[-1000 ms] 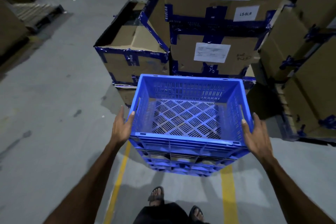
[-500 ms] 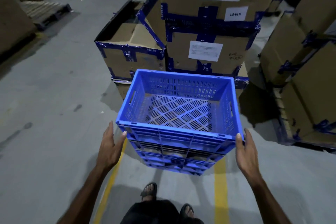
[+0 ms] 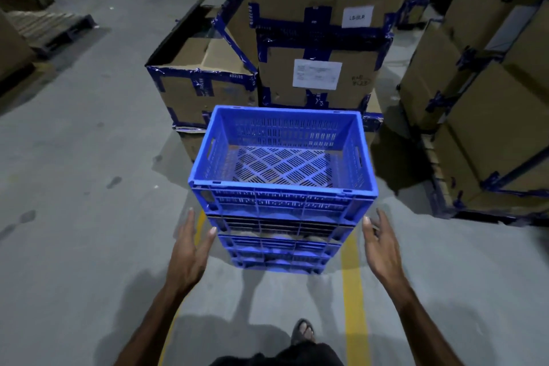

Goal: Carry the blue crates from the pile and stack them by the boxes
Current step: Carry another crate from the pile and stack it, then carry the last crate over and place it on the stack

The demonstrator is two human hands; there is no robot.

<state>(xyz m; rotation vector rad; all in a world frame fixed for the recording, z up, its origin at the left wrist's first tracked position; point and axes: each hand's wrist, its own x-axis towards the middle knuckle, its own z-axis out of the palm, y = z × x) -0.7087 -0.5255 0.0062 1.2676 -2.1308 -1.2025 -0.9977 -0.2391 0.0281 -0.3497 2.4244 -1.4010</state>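
Observation:
A stack of blue slotted crates stands on the floor in front of the taped cardboard boxes. The top crate is empty and sits square on the ones beneath. My left hand hovers just left of the stack's near corner, fingers spread, holding nothing. Right of the stack, my right hand is also spread and empty, a small gap away from the crates.
An opened carton sits left of the tall box stack. More strapped boxes on a pallet fill the right side. A wooden pallet lies far left. Two yellow floor lines run under the crates. My sandalled foot is below.
Both hands let go of the top crate's sides and drew back and down toward me. The crate now rests on the stack.

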